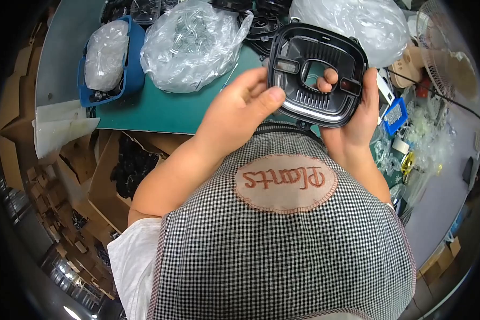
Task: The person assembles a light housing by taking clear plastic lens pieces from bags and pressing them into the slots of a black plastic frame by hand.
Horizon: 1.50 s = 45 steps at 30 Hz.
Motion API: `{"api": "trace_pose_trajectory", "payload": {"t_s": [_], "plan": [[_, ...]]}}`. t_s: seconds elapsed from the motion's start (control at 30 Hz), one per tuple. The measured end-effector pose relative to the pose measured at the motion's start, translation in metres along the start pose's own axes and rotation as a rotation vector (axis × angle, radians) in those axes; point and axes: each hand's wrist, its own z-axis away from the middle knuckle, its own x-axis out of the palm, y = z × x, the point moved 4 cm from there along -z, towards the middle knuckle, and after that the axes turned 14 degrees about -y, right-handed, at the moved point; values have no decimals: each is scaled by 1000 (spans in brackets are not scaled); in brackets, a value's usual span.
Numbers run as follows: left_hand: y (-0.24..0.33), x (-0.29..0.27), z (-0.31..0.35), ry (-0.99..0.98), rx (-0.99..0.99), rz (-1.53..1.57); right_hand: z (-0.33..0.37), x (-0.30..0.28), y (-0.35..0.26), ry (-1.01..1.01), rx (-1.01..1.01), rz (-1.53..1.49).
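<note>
Housing [310, 98]: black, square with rounded corners, held up in front of you over the near part of the worktop, its face turned up toward you.
Left hand [234, 109]: partly curled, your thumb pressing the lower left rim, the fingers tucked behind.
Right hand [352, 125]: curled round the right side, thumb along the rim; the fingertips [330, 76] showing through the centre hole look like its own.
Step in hand: you seem to be holding the housing up to handle it or look it over; which, cannot be told, and neither hand shows a tool.
Next move: likely calls for an even two-handed grip, with pressure on the rim rather than on the thin ribs.
Worktop [165, 114]: green, with a left bag [192, 48] and a right bag [352, 26], both clear plastic, and black parts [261, 24] between them.
Blue bin [137, 72]: at far left, holding a small bag [105, 56].
Right side: a fan [448, 48], a blue frame [396, 117] and crumpled wrapping [432, 130].
Room: cardboard box [102, 184] below the worktop on your left, dark pieces [130, 165] inside.
</note>
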Motion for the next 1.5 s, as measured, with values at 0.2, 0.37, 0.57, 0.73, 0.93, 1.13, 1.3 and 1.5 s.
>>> {"api": "trace_pose_trajectory", "payload": {"t_s": [0.2, 0.37, 0.57, 0.73, 0.93, 1.13, 1.3, 1.5], "plan": [[-14, -7, -4, -163, -201, 85, -4, 7, 4, -2, 17, 55], [-19, -4, -2, -121, -176, 224, -5, 8, 8, -57, 31, 56], [-39, -16, -5, -96, -140, 191, -5, -16, 20, 133, 81, 204], [-50, -32, -6, -175, -150, 175, -9, -34, 20, 58, 130, 134], [-37, -119, -9, 251, -120, -228, -18, -50, 16, 147, 120, 181], [-19, -226, -28, 608, -153, -684, -29, -50, 20, 230, 190, 206], [-26, -253, -62, 562, -277, -1060, -39, -57, 19, 262, 210, 174], [-30, -170, -104, 87, -78, -491, -60, -71, 29, 191, 449, 171]]}}
